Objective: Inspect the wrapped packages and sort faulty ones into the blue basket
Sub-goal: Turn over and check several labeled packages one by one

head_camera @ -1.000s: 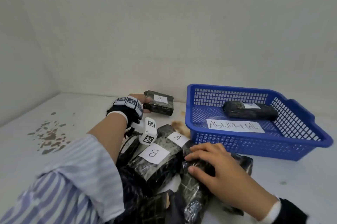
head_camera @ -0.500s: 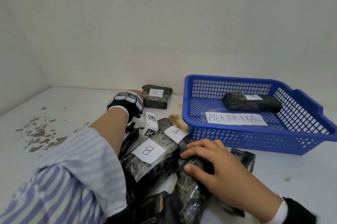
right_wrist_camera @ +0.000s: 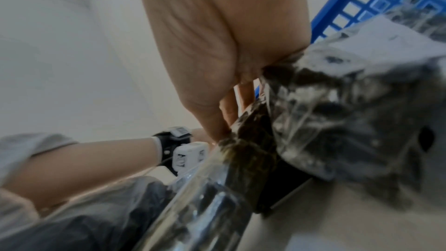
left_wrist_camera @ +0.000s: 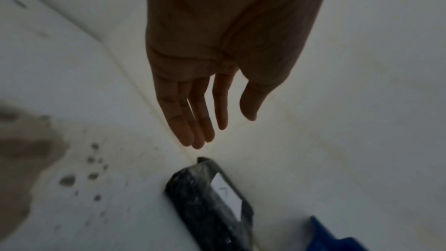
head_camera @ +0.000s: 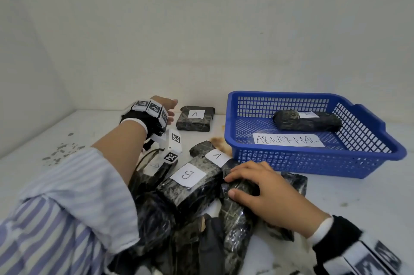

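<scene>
Left hand (left_wrist_camera: 205, 87): held just above the white table (head_camera: 358, 218), fingers straight and close together, thumb apart, holding nothing; its fingertips are near but clear of the far package.
Far package (head_camera: 195, 118): dark, wrapped in clear film, white label "A"; lies alone by the back wall, left of the basket.
Right hand (head_camera: 266, 194): palm down on the heap, fingers curled over the top of a dark wrapped package (head_camera: 237, 214), thumb along its near side.
Heap: several wrapped packages at the table's near edge, one labelled "B" (head_camera: 188, 175), one behind it labelled "A" (head_camera: 216, 155).
Blue basket (head_camera: 313, 160): at the right of the table, paper label "ABNORMAL" inside; one dark wrapped package (head_camera: 307, 121) lies at its back.
Table stains: grey flecks (head_camera: 62, 150) at far left.
</scene>
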Motion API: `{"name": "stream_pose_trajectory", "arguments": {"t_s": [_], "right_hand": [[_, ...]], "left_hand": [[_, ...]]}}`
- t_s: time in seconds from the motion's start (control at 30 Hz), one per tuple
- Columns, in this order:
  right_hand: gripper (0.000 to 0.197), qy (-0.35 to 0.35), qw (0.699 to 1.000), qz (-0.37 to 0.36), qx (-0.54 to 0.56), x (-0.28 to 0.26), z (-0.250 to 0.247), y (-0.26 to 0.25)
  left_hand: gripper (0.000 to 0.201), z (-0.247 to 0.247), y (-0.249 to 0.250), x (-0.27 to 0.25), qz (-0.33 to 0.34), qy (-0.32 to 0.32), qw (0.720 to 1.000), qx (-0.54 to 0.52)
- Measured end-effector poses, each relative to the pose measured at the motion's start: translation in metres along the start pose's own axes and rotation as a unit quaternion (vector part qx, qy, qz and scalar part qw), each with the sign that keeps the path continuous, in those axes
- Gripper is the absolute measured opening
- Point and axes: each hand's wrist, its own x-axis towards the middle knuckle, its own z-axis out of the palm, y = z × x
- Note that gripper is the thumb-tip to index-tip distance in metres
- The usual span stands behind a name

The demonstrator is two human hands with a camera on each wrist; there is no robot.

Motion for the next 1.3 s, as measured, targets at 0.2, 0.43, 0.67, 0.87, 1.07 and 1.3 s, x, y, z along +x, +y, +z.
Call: {"name": "stream_pose_trajectory", "arguments": {"t_s": [0.2, 0.43, 0.67, 0.87, 1.07, 1.3], "right_hand": [[0.028, 0.019, 0.999, 0.009, 0.033, -0.012, -0.022, -0.02], [0.011, 0.09, 0.993, -0.025, 0.074, -0.027, -0.028, -0.097], [0.03, -0.044, 0.983, 0.032, 0.178, -0.021, 0.034, -0.156], [0.089, -0.132, 0.958, 0.111, 0.229, -0.017, 0.09, -0.177], [0.095, -0.071, 0.929, 0.147, 0.332, -0.015, 0.098, -0.184], [0.089, 0.022, 0.865, 0.141, 0.481, -0.027, 0.059, -0.174]], "left_hand": [[0.026, -0.054, 0.041, -0.102, 0.101, -0.041, 0.986, 0.127], [0.019, -0.139, -0.019, -0.23, 0.187, 0.024, 0.959, 0.211], [0.035, -0.169, -0.119, -0.249, 0.019, 0.024, 0.965, 0.26], [0.046, -0.157, -0.157, -0.264, -0.058, -0.094, 0.953, 0.282], [0.034, -0.155, -0.176, -0.274, -0.012, -0.078, 0.98, 0.18], [0.081, -0.15, -0.157, -0.309, 0.016, -0.079, 0.996, -0.023]]}}
